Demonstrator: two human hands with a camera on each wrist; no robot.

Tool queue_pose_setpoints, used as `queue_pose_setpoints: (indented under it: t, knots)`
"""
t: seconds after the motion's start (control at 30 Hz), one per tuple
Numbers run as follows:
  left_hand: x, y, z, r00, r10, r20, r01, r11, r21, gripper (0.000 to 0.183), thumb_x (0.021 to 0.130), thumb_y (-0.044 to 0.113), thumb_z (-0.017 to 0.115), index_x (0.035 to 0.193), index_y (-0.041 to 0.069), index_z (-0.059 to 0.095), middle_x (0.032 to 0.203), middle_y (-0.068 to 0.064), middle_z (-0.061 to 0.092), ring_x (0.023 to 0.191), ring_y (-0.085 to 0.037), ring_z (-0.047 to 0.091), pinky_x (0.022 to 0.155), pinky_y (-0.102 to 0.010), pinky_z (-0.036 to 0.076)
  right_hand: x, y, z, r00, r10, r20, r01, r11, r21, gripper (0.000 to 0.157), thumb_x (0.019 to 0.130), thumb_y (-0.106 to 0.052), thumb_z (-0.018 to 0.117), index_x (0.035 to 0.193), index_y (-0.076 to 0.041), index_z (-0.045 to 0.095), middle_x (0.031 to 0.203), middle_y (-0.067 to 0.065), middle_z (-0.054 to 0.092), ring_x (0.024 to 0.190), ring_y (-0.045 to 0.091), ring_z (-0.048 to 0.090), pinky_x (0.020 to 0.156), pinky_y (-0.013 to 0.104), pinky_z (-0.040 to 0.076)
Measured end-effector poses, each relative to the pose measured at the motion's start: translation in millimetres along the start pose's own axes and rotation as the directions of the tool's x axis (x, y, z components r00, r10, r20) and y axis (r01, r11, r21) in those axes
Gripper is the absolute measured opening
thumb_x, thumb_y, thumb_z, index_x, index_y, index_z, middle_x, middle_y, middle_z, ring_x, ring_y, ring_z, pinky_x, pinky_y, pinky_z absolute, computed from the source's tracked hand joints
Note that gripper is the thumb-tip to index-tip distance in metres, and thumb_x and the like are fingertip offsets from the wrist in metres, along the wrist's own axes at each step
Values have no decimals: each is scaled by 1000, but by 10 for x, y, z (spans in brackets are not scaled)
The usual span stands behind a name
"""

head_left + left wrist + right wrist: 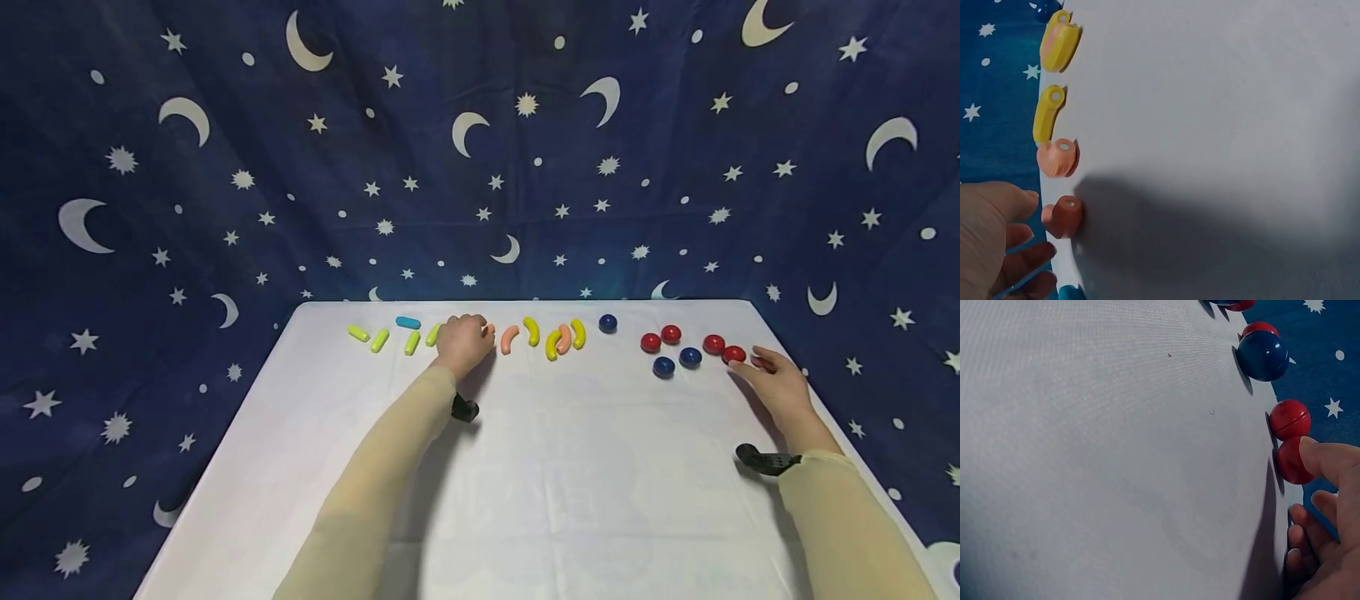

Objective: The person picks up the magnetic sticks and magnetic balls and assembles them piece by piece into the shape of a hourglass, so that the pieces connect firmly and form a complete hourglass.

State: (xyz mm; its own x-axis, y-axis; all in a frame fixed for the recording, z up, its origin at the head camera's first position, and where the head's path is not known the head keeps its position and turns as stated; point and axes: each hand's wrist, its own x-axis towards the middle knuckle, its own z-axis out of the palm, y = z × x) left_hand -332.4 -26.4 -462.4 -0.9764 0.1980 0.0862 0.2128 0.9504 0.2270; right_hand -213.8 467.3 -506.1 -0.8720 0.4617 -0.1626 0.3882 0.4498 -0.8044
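Observation:
In the head view my left hand (462,340) reaches to the far part of the table. Its fingertips are right at an orange curved piece (1066,216), with thumb and fingers spread loosely apart in the left wrist view. A second orange curved piece (509,339) lies just to the right. My right hand (780,390) is at the far right corner, thumb and fingers spaced apart. The thumb overlaps a red ball (1294,461) in the right wrist view, and another red ball (1290,419) lies against it. In the head view a small dark red patch shows between thumb and fingers.
Light green sticks (380,340) and a blue stick (408,322) lie left of my left hand. Yellow curved pieces (552,345) lie mid-row around an orange one. Blue balls (663,367) and more red balls (651,342) sit rightward. A starry cloth (420,250) hangs behind the white table (585,467).

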Motion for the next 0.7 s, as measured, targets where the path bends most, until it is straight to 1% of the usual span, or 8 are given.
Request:
queue_pose_setpoints:
  t: [0.23, 0.37, 0.5, 0.6, 0.7]
  knots:
    - [26, 17, 51, 998, -59, 10, 59, 998, -38, 28, 105, 36, 58, 109, 13, 74, 97, -6, 70, 90, -28, 66, 72, -44, 55, 4, -2, 27, 999, 31, -24, -30, 999, 39, 87, 100, -47, 61, 163, -5, 18, 163, 28, 23, 148, 49, 24, 116, 62, 25]
    - [31, 15, 69, 997, -77, 20, 78, 994, -76, 26, 105, 35, 60, 103, 13, 73, 92, -6, 69, 82, -26, 67, 69, -44, 54, 7, -15, 36, 999, 21, -30, -20, 998, 53, 86, 100, -47, 61, 163, -5, 20, 163, 28, 23, 148, 48, 24, 117, 61, 25]
    - [22, -5, 103, 996, -87, 35, 90, 992, -93, 26, 105, 34, 59, 93, 13, 70, 86, -5, 65, 75, -23, 63, 65, -42, 50, -9, -17, 58, 1000, 9, -30, -7, 998, 67, 85, 99, -46, 62, 162, -4, 22, 163, 28, 24, 148, 48, 24, 117, 60, 25]
    - [24, -15, 127, 996, -85, 40, 88, 992, -93, 27, 105, 34, 59, 90, 14, 69, 83, -4, 63, 71, -21, 61, 62, -40, 49, -31, -11, 66, 1000, 6, -27, -4, 997, 71, 85, 99, -47, 62, 162, -5, 22, 163, 28, 23, 149, 49, 23, 117, 61, 25]
    - [40, -3, 149, 996, -74, 40, 78, 992, -97, 27, 104, 34, 60, 89, 13, 70, 81, -3, 63, 68, -20, 60, 59, -39, 49, -50, -2, 50, 999, 8, -41, -6, 998, 56, 86, 99, -49, 62, 162, -6, 23, 163, 28, 23, 149, 49, 22, 116, 62, 26]
